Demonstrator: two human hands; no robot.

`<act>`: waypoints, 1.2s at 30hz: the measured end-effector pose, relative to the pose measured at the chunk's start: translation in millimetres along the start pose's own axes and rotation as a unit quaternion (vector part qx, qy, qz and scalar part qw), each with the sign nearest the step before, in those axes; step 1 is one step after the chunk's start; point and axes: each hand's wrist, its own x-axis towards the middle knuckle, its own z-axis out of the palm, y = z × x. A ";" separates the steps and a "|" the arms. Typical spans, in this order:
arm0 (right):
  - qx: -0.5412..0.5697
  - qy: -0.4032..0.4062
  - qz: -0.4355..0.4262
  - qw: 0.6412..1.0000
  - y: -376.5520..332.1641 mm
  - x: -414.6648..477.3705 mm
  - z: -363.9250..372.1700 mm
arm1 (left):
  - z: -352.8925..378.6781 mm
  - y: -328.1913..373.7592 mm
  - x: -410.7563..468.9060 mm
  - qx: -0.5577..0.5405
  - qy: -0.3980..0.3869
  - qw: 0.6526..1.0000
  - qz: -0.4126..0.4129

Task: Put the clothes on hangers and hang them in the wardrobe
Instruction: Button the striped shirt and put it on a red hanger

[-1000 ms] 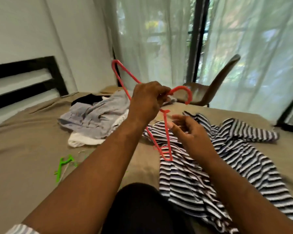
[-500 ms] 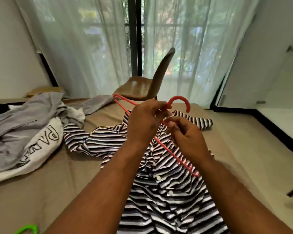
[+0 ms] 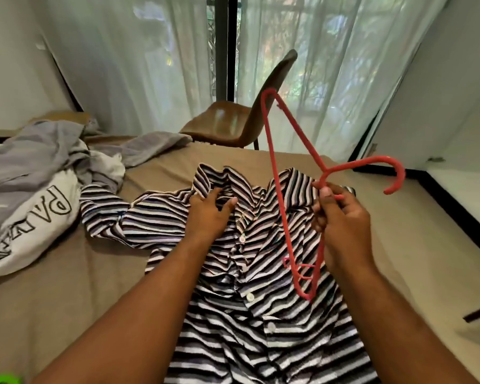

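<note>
A black-and-white striped button shirt lies spread on the tan bed in front of me. My left hand rests on the shirt near its collar and pinches the fabric there. My right hand holds a red plastic hanger by the neck, just below its hook, which points right. The hanger stands tilted above the shirt, with one corner up by the chair and the other down over the button row.
A pile of grey and white clothes lies on the bed at the left. A brown chair stands past the bed before curtained windows. A green hanger peeks in at the bottom left. White wardrobe doors are at right.
My left hand let go of the hanger and dropped onto the shirt's collar. The right hand took the hanger alone and swung it upright, to the right. The camera swung right, then settled.
</note>
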 end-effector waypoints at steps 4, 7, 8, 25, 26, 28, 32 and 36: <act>0.063 -0.021 0.001 0.998 -8.4 -5.2 2.4 | -9.9 3.8 6.9 -0.061 0.063 0.996 -0.016; 0.126 -0.036 0.003 0.991 -14.2 -7.1 3.8 | -24.8 12.6 -1.2 -0.114 0.117 0.985 -0.051; 0.143 -0.038 0.003 0.989 -15.7 -7.6 4.2 | -32.4 15.9 -4.3 -0.126 0.129 0.982 -0.061; 0.295 -0.140 -0.003 0.945 -48.3 -27.1 74.1 | -154.7 48.4 -90.4 -0.235 -0.032 0.970 0.055; 0.291 -0.146 -0.002 0.945 -47.5 -26.8 79.9 | -157.8 49.5 -92.4 -0.254 -0.039 0.964 0.065; 0.284 -0.157 -0.002 0.946 -47.1 -24.3 91.9 | -162.8 51.3 -95.3 -0.292 -0.054 0.952 0.075; 0.247 -0.175 0.008 0.953 -37.0 -15.1 106.1 | -170.1 53.3 -95.2 -0.361 -0.047 0.927 0.086; 0.161 -0.205 0.020 0.965 -21.4 -13.7 103.6 | -181.3 52.4 -88.5 -0.439 -0.015 0.895 0.084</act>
